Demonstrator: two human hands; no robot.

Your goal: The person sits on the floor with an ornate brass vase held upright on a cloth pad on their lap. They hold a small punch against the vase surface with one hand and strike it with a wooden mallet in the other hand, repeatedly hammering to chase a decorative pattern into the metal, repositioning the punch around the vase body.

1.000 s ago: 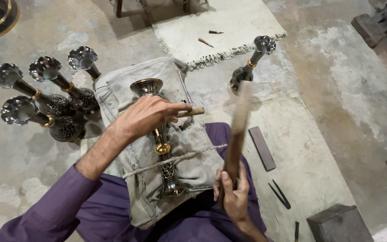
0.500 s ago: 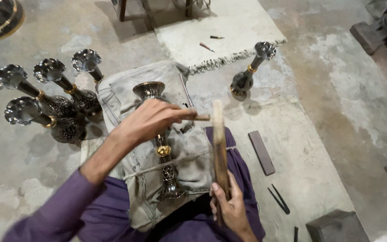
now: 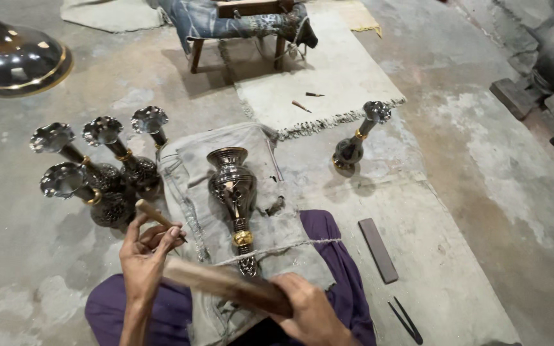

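Left hand (image 3: 143, 253) is gripping a small wooden-handled tool (image 3: 156, 215); right hand (image 3: 309, 306) is clasping a wooden mallet (image 3: 226, 285) laid flat. Dark engraved vase (image 3: 234, 192) is lying on the grey cloth (image 3: 190, 173) over the lap, untouched now; five similar vases are standing on the floor (image 3: 469, 192), so the work seems midway.

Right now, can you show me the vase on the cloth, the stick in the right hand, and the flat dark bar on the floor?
Vase (image 3: 233, 186), head view, on its belly.
Stick (image 3: 226, 285), head view, mid-length.
Bar (image 3: 377, 248), head view, its middle.

Floor workshop; engraved metal vases (image 3: 97, 173)
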